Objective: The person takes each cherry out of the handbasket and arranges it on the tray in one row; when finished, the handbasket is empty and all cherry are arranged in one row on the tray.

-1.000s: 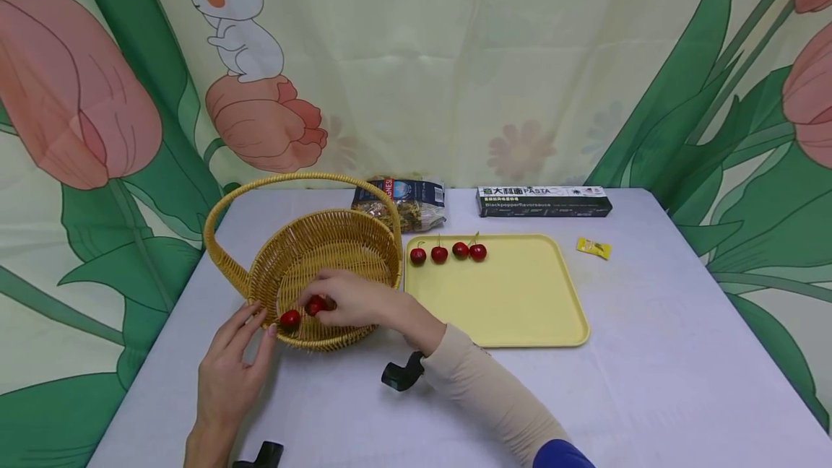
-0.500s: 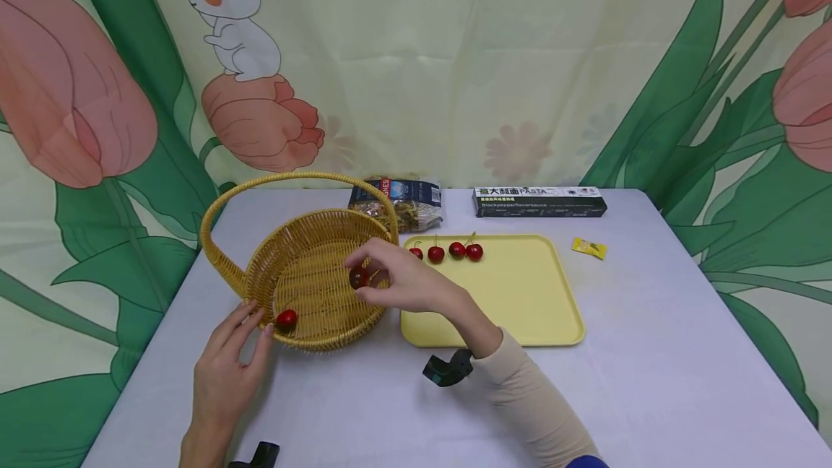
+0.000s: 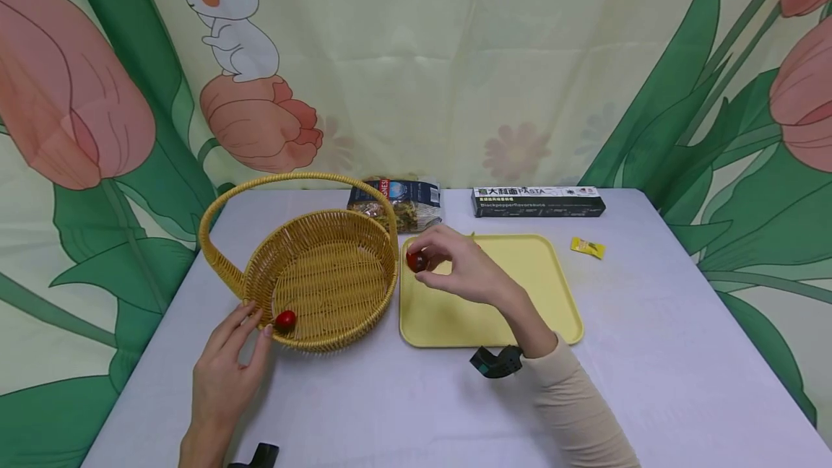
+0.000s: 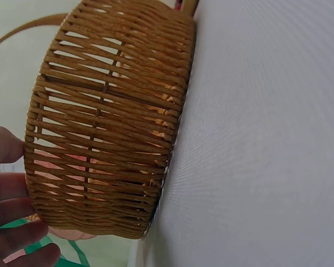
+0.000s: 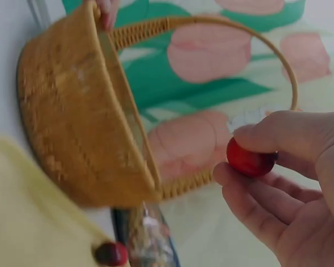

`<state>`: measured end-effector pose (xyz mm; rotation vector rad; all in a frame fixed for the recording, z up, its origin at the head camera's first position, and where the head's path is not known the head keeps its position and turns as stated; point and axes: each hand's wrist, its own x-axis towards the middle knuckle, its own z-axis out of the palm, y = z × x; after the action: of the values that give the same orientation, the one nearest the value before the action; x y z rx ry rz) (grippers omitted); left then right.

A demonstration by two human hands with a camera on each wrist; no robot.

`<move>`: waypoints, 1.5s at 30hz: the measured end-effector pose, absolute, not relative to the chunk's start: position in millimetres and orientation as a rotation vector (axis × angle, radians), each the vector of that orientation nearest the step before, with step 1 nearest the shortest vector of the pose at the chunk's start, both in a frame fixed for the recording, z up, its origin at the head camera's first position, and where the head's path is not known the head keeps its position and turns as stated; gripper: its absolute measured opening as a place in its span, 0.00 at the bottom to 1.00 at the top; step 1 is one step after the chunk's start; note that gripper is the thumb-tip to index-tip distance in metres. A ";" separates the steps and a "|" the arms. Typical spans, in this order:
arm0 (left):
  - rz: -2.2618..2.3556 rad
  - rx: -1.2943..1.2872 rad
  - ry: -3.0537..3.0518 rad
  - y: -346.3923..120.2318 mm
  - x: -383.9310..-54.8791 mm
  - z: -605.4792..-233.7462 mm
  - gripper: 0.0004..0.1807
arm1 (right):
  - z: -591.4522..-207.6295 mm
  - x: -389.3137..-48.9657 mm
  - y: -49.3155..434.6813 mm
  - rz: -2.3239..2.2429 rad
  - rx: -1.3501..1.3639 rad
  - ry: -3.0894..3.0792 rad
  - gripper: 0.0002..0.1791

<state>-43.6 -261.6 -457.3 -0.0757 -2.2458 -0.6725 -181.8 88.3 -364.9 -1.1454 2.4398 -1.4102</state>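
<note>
My right hand [image 3: 464,266] is over the left side of the yellow tray [image 3: 494,323]. A dark red cherry [image 5: 250,158] is pinched between its thumb and fingertips, held up off the tray in the right wrist view. Another cherry [image 5: 111,253] lies on the tray there; the back of the hand hides most of the tray's cherries in the head view. At the left stands a woven basket [image 3: 325,211] with a tall handle, one cherry [image 3: 284,321] inside near its front-left rim. My left hand [image 3: 227,374] rests its fingers and thumb against that rim.
Behind the basket lies a bag of dried food [image 3: 409,208]. A black pasta box [image 3: 538,202] lies at the table's back edge. A small yellow packet [image 3: 588,248] is right of the tray. The basket handle [image 3: 292,176] arches high between basket and curtain.
My right hand has lifted a cherry out of the basket and carried it rightward over the tray. One cherry stays in the basket, and my left hand keeps its place at the rim.
</note>
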 end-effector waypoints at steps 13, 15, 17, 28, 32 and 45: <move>-0.682 -0.067 -2.256 -261.3 -42.9 -456.3 0.19 | -389.9 -217.3 134.5 -1.212 -0.683 2.851 0.19; -0.681 -0.067 -2.253 -261.3 -42.8 -456.2 0.19 | -395.2 -222.9 139.2 -1.168 -0.590 2.882 0.19; -0.676 -0.068 -2.250 -261.0 -42.9 -456.1 0.19 | -400.4 -227.9 143.2 -1.135 -0.506 2.894 0.19; -0.686 -0.062 -2.255 -261.2 -42.4 -456.6 0.19 | -426.1 -243.0 162.9 -1.015 -0.273 2.925 0.20; -0.681 -0.066 -2.251 -260.9 -42.3 -456.1 0.19 | -430.1 -244.5 166.0 -0.966 -0.229 2.931 0.19; -0.678 -0.060 -2.246 -259.9 -42.7 -455.6 0.19 | -442.0 -249.0 170.3 -0.916 -0.245 2.938 0.20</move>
<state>-42.7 -259.9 -455.6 -0.0604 -2.2459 -0.6782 -249.0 170.3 -442.0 -0.2449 2.9385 -0.9161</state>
